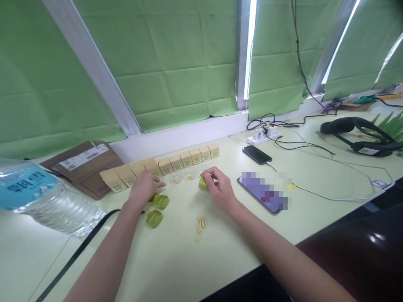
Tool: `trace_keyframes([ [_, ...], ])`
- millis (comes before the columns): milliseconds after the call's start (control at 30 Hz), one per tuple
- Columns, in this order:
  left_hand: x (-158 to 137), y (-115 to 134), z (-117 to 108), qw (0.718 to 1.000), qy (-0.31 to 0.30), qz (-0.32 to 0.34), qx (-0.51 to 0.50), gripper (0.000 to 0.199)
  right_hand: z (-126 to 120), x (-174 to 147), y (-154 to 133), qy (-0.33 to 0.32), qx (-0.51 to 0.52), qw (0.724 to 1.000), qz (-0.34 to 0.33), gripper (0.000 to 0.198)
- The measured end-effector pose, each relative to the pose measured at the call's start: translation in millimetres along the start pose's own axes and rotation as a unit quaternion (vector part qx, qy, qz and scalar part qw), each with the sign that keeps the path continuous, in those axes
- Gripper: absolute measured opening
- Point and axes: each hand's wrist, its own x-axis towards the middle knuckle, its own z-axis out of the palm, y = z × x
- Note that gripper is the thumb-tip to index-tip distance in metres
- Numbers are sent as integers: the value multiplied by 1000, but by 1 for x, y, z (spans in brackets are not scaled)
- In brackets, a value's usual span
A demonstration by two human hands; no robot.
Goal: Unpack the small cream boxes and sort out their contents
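My right hand (219, 187) is closed around a small olive-green moulded piece (203, 183), gripped between thumb and fingers just above the table. My left hand (145, 185) reaches over the row of small clear plastic cups (176, 178), its thumb and fingers apart; nothing shows clearly between them. Two more green pieces with hollow shapes, one (161, 202) and another (154, 218), lie below that hand, and part of a further one is covered by it. Three pale yellow loops (198, 235) rest nearer to me.
Several small beige boxes (186, 159) stand in a line behind the cups. A water bottle (40, 193) and cardboard box (85, 167) are at left. Phones (256, 154), a power strip (263, 137), cables and a black headset (362, 136) lie to the right.
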Motion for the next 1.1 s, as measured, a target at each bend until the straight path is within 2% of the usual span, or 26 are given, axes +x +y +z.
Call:
trace_keyframes([
  [167,14,3,17,999,-19,28,4,21,0,0,1,-5,-5,1000,-1,26],
  [300,26,10,25,999,-22,42,-10,18,0,0,0,-4,-3,1000,7,26],
  [433,30,16,27,998,-33,54,1,24,0,1,-1,-10,-4,1000,5,25],
  [633,18,30,26,997,-27,72,2,36,1,1,1,-28,-31,999,-2,24],
  [767,3,44,16,996,-29,81,1,51,2,1,3,-45,-47,998,0,24],
  [867,-12,61,2,997,9,80,4,61,3,1,5,-48,-53,997,-1,24],
  [967,-29,84,-7,986,90,109,-88,43,3,1,8,-51,-57,997,-3,22],
  [1033,-42,101,-7,964,130,122,-197,32,4,1,9,-52,-59,997,-5,22],
  [1100,-56,116,0,938,140,135,-288,28,4,1,10,-56,-61,997,-9,22],
])
